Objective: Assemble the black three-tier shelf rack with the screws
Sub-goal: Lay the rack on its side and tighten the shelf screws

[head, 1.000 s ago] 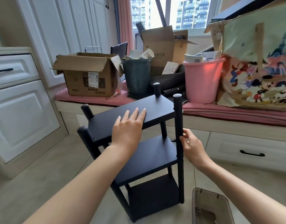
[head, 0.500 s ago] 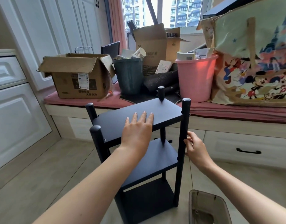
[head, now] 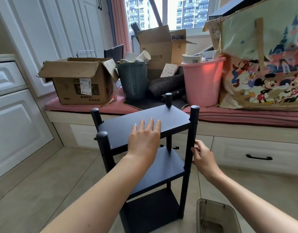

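1. While the right hand (head: 202, 156) curls its fingers round the front right post (head: 192, 137) of the black shelf rack (head: 150, 167), just below the top tier, the rack stands upright on the floor directly ahead of the person.
2. Just to the left of that grip and a little above it, the left hand (head: 144, 140) lies flat with fingers spread straight on the top shelf (head: 170, 118), pressing down near its front edge.
3. All three tiers look seated between the four posts, so the work appears close to done; this step is probably a check for steadiness.
4. To do it well, keep the flat palm bearing straight down while the gripping hand rocks the post gently, feeling for play at each joint; any wobble would point to a screw needing more turns.
5. Below the grip and to its right, a clear plastic box (head: 215, 216) sits on the floor, likely holding spare hardware.
6. Beyond the rack, a pink bucket (head: 202, 81) and a cardboard box (head: 81, 81) rest on the window seat.
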A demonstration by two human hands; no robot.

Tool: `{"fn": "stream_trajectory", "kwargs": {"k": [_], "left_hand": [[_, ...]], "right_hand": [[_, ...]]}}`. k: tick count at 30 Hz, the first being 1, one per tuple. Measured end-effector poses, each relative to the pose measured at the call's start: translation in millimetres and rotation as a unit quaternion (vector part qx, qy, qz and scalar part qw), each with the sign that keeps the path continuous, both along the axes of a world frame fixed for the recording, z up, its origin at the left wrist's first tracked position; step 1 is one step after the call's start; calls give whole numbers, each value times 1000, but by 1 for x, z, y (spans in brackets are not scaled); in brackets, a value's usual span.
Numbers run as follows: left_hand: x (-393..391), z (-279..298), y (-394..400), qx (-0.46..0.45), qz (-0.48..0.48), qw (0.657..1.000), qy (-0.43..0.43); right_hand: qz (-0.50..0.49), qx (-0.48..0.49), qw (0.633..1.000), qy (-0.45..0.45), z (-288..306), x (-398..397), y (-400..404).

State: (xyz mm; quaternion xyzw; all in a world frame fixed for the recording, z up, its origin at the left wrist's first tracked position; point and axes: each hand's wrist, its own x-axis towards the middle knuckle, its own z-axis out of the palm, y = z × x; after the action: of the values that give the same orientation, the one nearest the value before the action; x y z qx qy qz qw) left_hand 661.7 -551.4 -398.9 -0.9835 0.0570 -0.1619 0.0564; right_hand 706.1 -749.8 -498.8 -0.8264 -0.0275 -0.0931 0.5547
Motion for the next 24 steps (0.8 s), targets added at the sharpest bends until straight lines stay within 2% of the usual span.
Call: {"fn": "stream_trajectory", "kwargs": {"k": [8,16,20,24], "left_hand": [[-5,-7,17,-4,-55,998,-39],[-17,-1,79,-3,-141,989,-44],[-29,3,105,6,-129,990,-48],[-37,2,117,3,-74,997,-32]], "right_hand": [[12,-15,999,34,9,-10,-2],[76,-55,996,-14,13,-54,8],[124,-75,989,-17,13,-74,21],[151,-83,985,-17,11,-85,32]]}}
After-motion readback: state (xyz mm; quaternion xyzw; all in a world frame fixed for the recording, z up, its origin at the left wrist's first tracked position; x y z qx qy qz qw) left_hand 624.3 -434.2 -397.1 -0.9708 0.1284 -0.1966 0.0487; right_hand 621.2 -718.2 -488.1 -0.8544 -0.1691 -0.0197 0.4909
